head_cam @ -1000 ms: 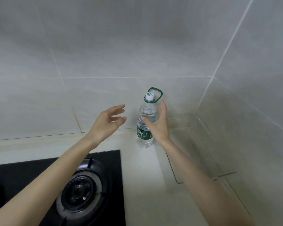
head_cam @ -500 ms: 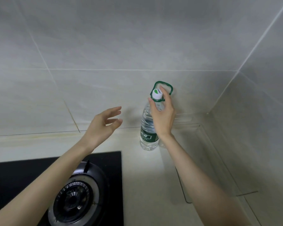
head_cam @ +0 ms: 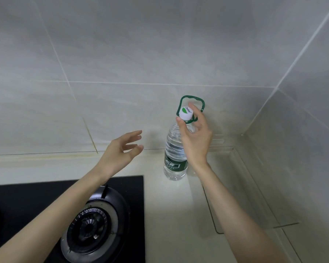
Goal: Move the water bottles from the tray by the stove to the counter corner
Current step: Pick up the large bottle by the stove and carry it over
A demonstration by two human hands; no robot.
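Right now the water bottle (head_cam: 172, 150) stands upright on the counter (head_cam: 169, 215) near the tiled wall (head_cam: 122, 54), at 1 o'clock from the stove burner (head_cam: 91, 230). The right hand (head_cam: 196, 141) comes in from 5 o'clock, thumb and fingers pinching the white cap (head_cam: 186, 112) beside the green carry loop (head_cam: 191, 96). The left hand (head_cam: 118, 154) hovers at the bottle's 9 o'clock, fingers loose, holding nothing.

Bottle (head_cam: 175, 157) right of stove (head_cam: 95, 221)

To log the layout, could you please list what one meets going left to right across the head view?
In order: stove burner, left hand, water bottle, clear tray; the right hand, pinching the bottle's cap, overlaps it.
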